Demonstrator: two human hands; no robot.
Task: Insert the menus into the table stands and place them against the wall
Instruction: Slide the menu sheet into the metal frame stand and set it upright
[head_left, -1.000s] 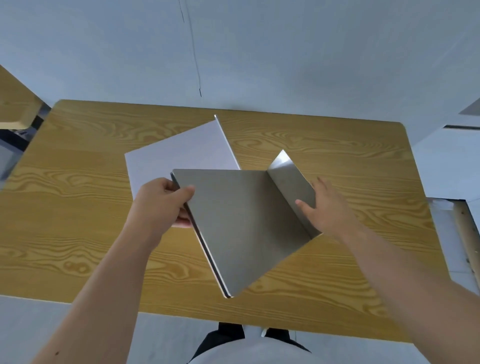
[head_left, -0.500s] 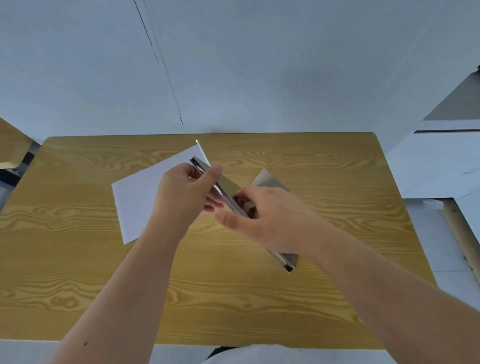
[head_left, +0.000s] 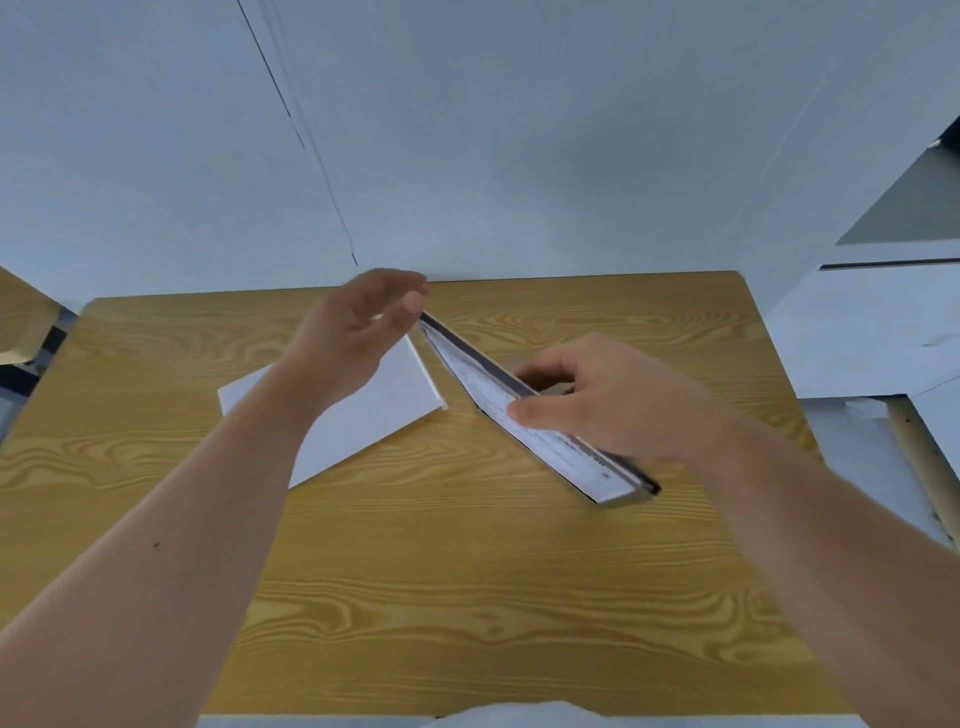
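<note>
head view: wooden table butts against a pale wall along its far edge. right hand grips the metal table stand at mid-length, thumb on the near face, fingers wrapped over the top edge. stand is seen nearly edge-on, running diagonally from near the far edge's middle toward the right edge; can't tell if its base touches the table. printed menu sits in the stand, its white face showing. left hand has loosely curled fingers, thumb tip at the stand's far end, not clearly gripping anything. a white sheet lies flat left of the stand, partly under the left forearm.
</note>
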